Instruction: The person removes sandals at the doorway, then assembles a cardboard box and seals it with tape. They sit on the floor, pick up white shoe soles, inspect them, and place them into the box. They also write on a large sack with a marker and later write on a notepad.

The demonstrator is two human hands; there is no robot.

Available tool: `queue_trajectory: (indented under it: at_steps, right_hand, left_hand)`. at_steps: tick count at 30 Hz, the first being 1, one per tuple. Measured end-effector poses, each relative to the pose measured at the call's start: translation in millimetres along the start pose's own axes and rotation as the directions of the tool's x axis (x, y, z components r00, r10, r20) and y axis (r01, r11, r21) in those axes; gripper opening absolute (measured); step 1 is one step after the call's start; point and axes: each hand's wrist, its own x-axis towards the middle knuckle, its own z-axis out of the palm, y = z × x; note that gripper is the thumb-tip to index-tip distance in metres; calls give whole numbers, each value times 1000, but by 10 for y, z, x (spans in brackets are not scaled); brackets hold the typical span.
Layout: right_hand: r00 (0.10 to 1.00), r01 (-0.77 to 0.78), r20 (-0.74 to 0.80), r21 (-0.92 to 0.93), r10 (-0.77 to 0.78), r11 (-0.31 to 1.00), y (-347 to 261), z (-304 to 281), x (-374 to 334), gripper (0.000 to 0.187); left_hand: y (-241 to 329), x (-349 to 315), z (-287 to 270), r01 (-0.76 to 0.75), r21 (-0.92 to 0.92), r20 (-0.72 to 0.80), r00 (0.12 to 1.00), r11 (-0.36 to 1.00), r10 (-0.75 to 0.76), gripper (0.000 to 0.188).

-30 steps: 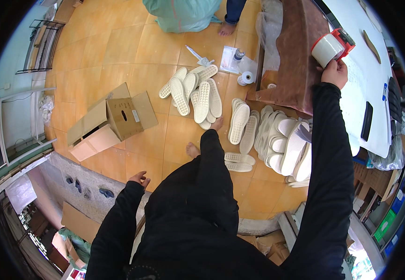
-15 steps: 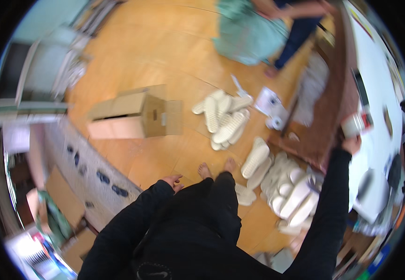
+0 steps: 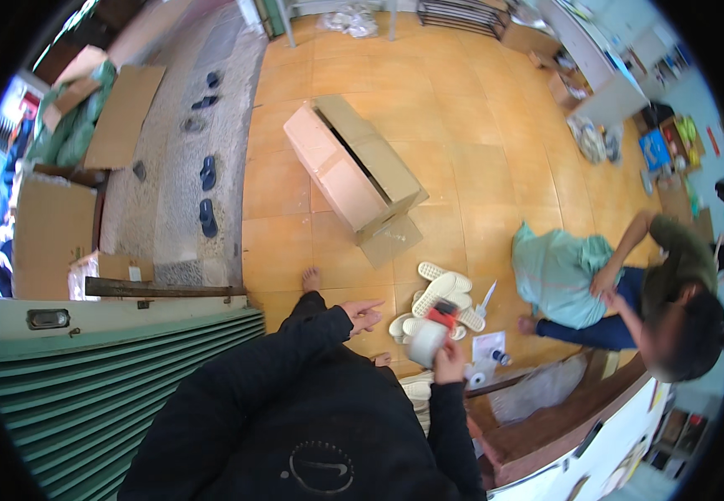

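Note:
My right hand (image 3: 449, 364) grips a tape dispenser (image 3: 426, 342) with a red head and a wide roll of clear tape. It hangs in front of my body, over a pile of cream slippers (image 3: 439, 294) on the floor. Beside it to the left, my left hand (image 3: 364, 317) is empty, its fingers stretched out. Farther ahead lies a long cardboard box (image 3: 379, 167); a dark gap runs along its top, and a flap sticks out at the end nearest me.
At right a person (image 3: 671, 275) sits by a pale green sack (image 3: 564, 275), both hands on it. A brown bench or table frame (image 3: 537, 434) stands at lower right. Dark sandals (image 3: 207, 171) line the stone strip at left, beside a green shutter (image 3: 120, 376).
The view has turned left, toward the box. My right hand has brought the tape dispenser from the white tabletop at right to in front of me. My left hand remains open.

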Motion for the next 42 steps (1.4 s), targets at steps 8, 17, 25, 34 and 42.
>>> queue_trajectory:
  at_steps: [8, 17, 25, 34, 42]
  right_hand:
    - [926, 150, 373, -228, -56, 962, -1771, 2578, 591, 26]
    - [844, -241, 525, 557, -112, 795, -2865, 4020, 1395, 63]
    - [692, -268, 693, 506, -202, 820, -3401, 4510, 2266, 69]
    - [955, 30, 241, 496, -171, 868, -3333, 5003, 2879, 75]
    - [986, -16, -125, 578, 108, 816, -2879, 6010, 3238, 81]
  left_hand:
    - [1014, 36, -1708, 54, -227, -187, 977, 972, -98, 67]
    - [1880, 468, -3363, -288, -422, 74, 934, 860, 349, 62]
    - [2641, 1247, -4190, -427, -230, -44, 902, 875, 429, 92]
    - [3360, 2884, -5012, 263, 203, 344, 883, 943, -320, 35]
    - [3180, 4206, -5245, -16, 563, 692, 556, 826, -461, 14]
